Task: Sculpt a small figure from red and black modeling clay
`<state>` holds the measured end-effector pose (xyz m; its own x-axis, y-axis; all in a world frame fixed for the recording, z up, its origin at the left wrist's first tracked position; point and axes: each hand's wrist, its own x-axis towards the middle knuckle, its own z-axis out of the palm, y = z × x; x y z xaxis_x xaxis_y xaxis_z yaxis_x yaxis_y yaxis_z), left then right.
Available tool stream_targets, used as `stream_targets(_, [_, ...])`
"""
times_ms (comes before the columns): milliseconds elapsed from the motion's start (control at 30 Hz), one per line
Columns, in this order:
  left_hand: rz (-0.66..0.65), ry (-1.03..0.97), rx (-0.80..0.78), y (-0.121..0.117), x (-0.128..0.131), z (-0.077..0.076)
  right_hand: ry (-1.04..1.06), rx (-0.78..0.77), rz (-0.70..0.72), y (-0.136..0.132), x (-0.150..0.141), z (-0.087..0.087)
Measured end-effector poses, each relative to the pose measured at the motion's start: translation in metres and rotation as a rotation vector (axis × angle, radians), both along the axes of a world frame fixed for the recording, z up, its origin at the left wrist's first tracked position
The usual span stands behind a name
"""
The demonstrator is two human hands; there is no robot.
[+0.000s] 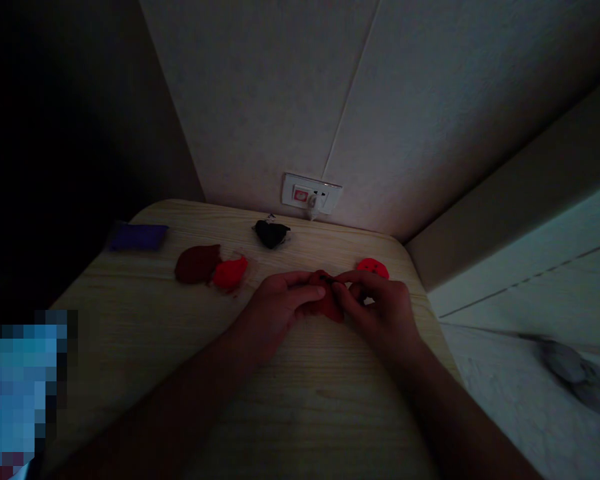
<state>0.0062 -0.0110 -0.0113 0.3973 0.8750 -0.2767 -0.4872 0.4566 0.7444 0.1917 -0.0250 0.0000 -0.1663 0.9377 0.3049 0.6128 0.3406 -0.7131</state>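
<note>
My left hand (275, 310) is closed around a flat, dark red piece of modelling clay (327, 305), with the thumb lying across its front. Small dark marks show near the upper edge of this piece. There, my right hand (383, 310) pinches thumb and forefinger together against the clay; whatever sits between those fingertips is too small and dim to make out. Just behind my right hand lies a bright red clay disc (373, 267) with dark dots, partly covered by the fingers.
On the wooden tabletop (290, 413) lie a brown clay lump (196, 264), a bright red lump (230, 272) touching it, and a black lump (271, 233). A purple packet (139, 237) rests at the left edge. A wall socket (311, 193) holds a plug behind the table.
</note>
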Motion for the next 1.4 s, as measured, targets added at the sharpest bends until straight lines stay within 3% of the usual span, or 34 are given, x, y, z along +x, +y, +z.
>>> stream_targets(200, [0.071, 0.022, -0.033, 0.001, 0.0, 0.0, 0.141, -0.041, -0.114, 0.002, 0.002, 0.003])
stream_targets(467, [0.146, 0.063, -0.059, 0.003, 0.002, 0.0, 0.579, -0.402, -0.119, 0.013, -0.005, -0.006])
stream_targets(600, [0.169, 0.112, -0.035, 0.004, 0.002, -0.002, 0.683, -0.456, -0.131, 0.015, -0.006, -0.009])
stream_targets(867, [0.199, 0.331, -0.006, 0.008, -0.001, 0.003, 0.67, -0.496, -0.101, 0.017, -0.002, -0.006])
stream_targets(1067, [0.2, 0.649, 0.305, 0.009, -0.006, -0.01, 0.612, -0.528, -0.088, 0.019, 0.002, -0.005])
stream_targets(1400, [0.314, 0.823, 0.434, 0.017, -0.015, -0.01, 0.482, -0.563, -0.04, 0.021, 0.009, -0.006])
